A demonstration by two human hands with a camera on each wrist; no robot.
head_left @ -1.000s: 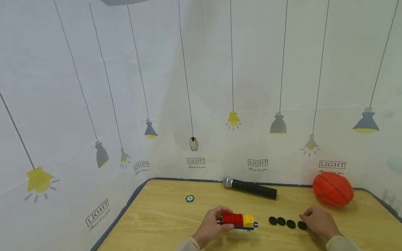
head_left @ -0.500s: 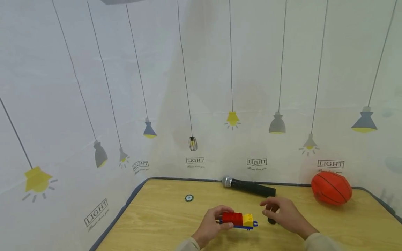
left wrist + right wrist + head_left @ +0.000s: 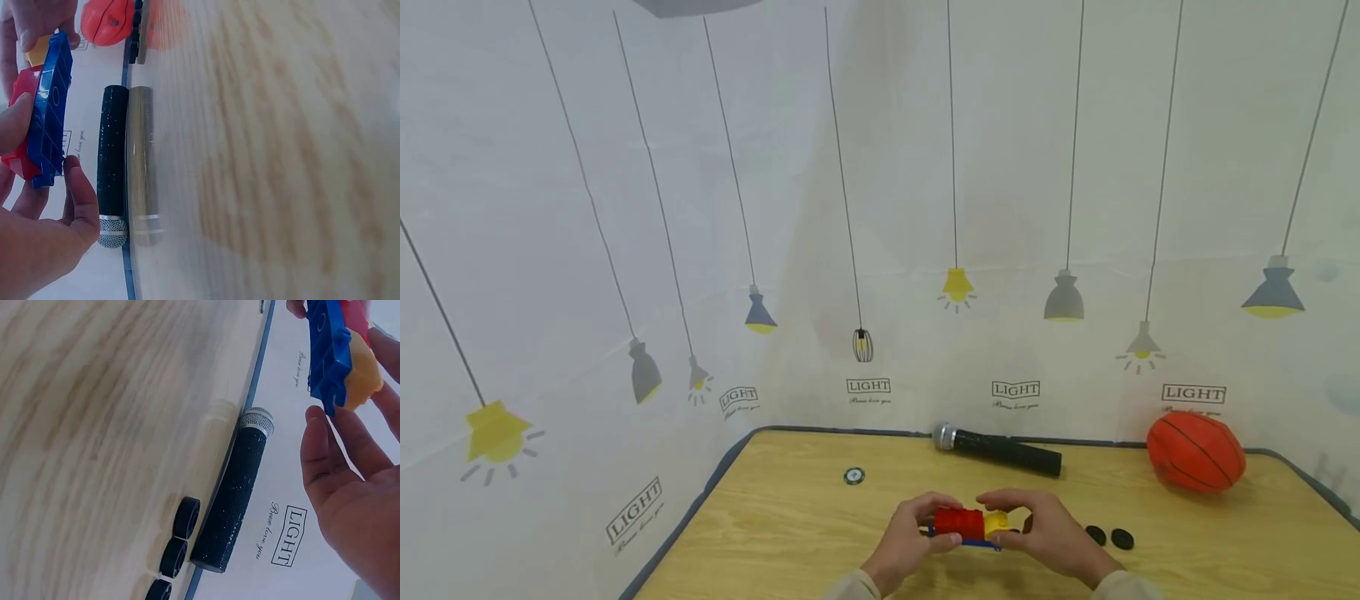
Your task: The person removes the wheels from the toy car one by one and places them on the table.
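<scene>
My left hand [image 3: 904, 537] grips a toy train car over the wooden table, fingers behind it and thumb in front. The car has a red block [image 3: 958, 523], a yellow block [image 3: 997, 523] at its right end and a blue base [image 3: 50, 112] with a hook. My right hand [image 3: 1048, 533] holds the yellow end between thumb and fingers, and partly covers it in the head view. Seen from the right wrist, the hook end of the blue base [image 3: 328, 356] points toward the right palm. Black discs like small wheels [image 3: 1122, 539] lie in a row beyond the right hand, some hidden by it.
A black microphone [image 3: 1000, 451] with a silver head lies along the table's back edge. An orange-red ball [image 3: 1197, 452] with black lines stands at the back right. A poker chip [image 3: 853, 475] lies left of the microphone. A lamp-printed wall covering [image 3: 910, 208] rises behind.
My right hand has moved left from the black discs to the train car's yellow end and now holds it. My left hand keeps its grip, with the car in nearly the same place.
</scene>
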